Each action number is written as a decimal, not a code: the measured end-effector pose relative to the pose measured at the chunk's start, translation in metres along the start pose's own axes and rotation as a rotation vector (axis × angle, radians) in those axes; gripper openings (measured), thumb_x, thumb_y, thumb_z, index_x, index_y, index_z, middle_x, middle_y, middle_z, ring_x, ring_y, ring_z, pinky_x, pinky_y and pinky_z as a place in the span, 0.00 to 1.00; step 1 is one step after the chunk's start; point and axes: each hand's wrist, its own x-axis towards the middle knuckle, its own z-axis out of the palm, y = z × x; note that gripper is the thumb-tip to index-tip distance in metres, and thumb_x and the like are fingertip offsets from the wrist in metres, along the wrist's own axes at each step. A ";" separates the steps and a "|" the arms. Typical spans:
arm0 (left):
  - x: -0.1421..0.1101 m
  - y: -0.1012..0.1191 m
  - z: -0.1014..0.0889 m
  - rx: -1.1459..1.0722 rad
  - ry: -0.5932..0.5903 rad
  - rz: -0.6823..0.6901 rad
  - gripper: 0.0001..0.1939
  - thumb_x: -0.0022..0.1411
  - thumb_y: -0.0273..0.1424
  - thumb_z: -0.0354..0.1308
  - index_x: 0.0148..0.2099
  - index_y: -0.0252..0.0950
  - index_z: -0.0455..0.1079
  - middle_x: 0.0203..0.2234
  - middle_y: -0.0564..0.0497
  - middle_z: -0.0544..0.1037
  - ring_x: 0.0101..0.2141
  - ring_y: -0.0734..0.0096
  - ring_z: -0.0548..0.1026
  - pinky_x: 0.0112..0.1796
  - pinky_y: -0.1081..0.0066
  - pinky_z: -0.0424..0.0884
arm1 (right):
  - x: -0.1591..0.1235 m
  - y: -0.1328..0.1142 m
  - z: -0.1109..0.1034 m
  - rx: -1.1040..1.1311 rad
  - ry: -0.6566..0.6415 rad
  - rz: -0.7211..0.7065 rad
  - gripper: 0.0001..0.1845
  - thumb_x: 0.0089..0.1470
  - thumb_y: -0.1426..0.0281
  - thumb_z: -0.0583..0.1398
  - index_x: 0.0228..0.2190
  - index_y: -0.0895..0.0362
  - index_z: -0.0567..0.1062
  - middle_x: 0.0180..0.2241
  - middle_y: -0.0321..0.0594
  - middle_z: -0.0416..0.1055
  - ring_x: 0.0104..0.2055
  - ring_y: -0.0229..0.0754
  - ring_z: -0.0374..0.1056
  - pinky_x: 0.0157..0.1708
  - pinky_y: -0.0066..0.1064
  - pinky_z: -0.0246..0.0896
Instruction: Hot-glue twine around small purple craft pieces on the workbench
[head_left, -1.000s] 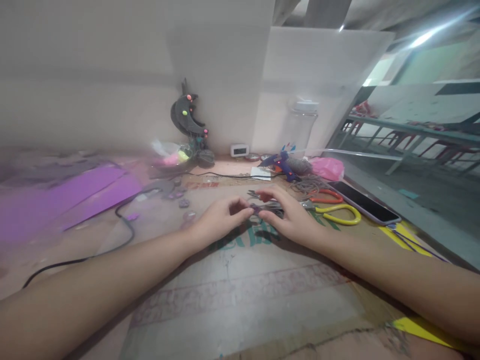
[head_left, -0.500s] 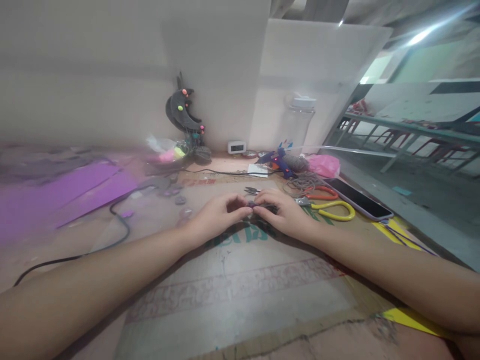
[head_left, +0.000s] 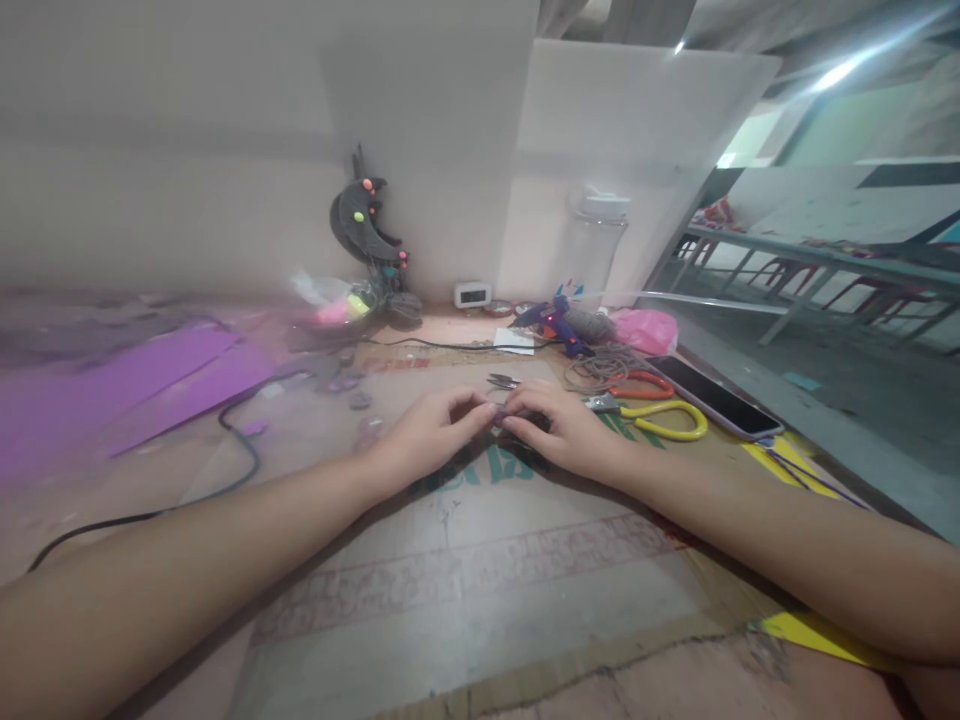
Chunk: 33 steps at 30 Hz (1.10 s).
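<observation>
My left hand [head_left: 442,430] and my right hand [head_left: 555,428] meet above the middle of the cardboard sheet [head_left: 465,560]. Thumb and fingers of both are pinched on a small dark purplish piece [head_left: 499,414], mostly hidden by the fingertips, its kind too small to tell. Just behind the right fingers lie the pointed metal tips of a tool [head_left: 502,381]. Beside the right hand are yellow-handled scissors or pliers [head_left: 667,415] and an orange-handled tool [head_left: 645,385]. Small grey scraps [head_left: 360,400] rest left of my left hand.
A blue glue gun [head_left: 559,322] with a lit red light stands at the back, its black cable running left. Purple sheets [head_left: 187,380] lie left. On the right are a phone [head_left: 712,395], grey yarn [head_left: 600,365] and a pink bag [head_left: 645,330]. A moon-shaped ornament [head_left: 364,220], clock [head_left: 472,294] and bottle [head_left: 592,245] stand behind.
The fingertips have shifted slightly around the small piece, the left thumb tilting upward a little. Both hands stay pinched together in nearly the same place.
</observation>
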 end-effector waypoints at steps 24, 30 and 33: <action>0.000 -0.003 0.002 -0.027 -0.008 -0.021 0.15 0.64 0.42 0.50 0.37 0.35 0.69 0.29 0.52 0.75 0.29 0.73 0.70 0.30 0.75 0.65 | 0.000 0.001 0.000 -0.024 -0.026 -0.013 0.08 0.60 0.69 0.55 0.30 0.57 0.70 0.31 0.42 0.70 0.36 0.43 0.64 0.38 0.34 0.59; 0.000 -0.004 0.002 -0.025 -0.001 -0.036 0.15 0.64 0.42 0.50 0.35 0.35 0.70 0.28 0.52 0.75 0.28 0.73 0.70 0.30 0.75 0.65 | 0.000 0.001 0.000 -0.027 -0.028 -0.015 0.08 0.60 0.69 0.55 0.30 0.57 0.70 0.32 0.42 0.71 0.36 0.43 0.64 0.38 0.35 0.59; 0.000 -0.004 0.002 -0.084 -0.014 -0.034 0.15 0.64 0.41 0.51 0.38 0.35 0.70 0.29 0.52 0.76 0.29 0.72 0.71 0.30 0.75 0.66 | -0.001 0.002 0.000 -0.027 0.003 0.004 0.07 0.60 0.70 0.55 0.30 0.57 0.70 0.31 0.42 0.70 0.36 0.42 0.64 0.38 0.34 0.59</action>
